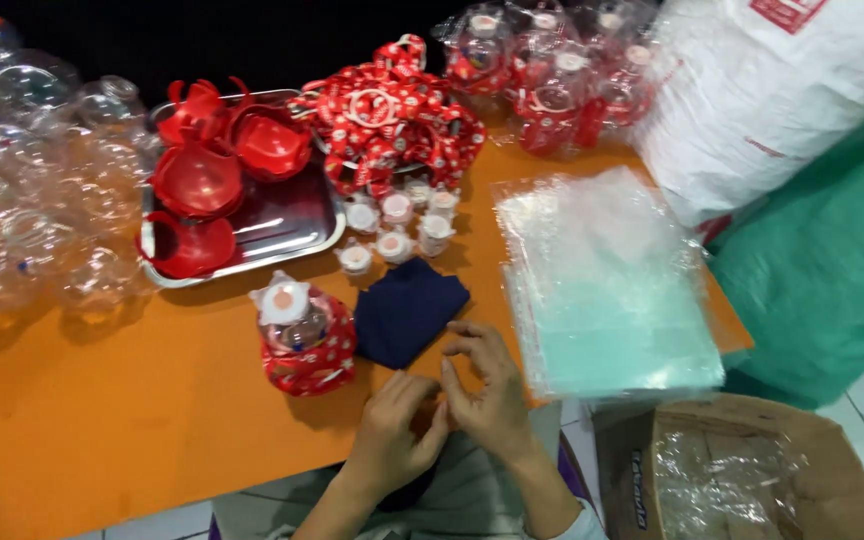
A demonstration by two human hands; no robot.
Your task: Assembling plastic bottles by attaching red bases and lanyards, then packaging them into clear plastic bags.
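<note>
Tray: sitting on my orange table, holding red caps.
Far edge: red straps lying heaped.
Floor: cardboard box standing open.

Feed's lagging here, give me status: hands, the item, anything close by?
Left hand and right hand together at table edge, fingers pinched; held item too small to tell. Assembled red bottle and navy cloth just ahead.
</note>
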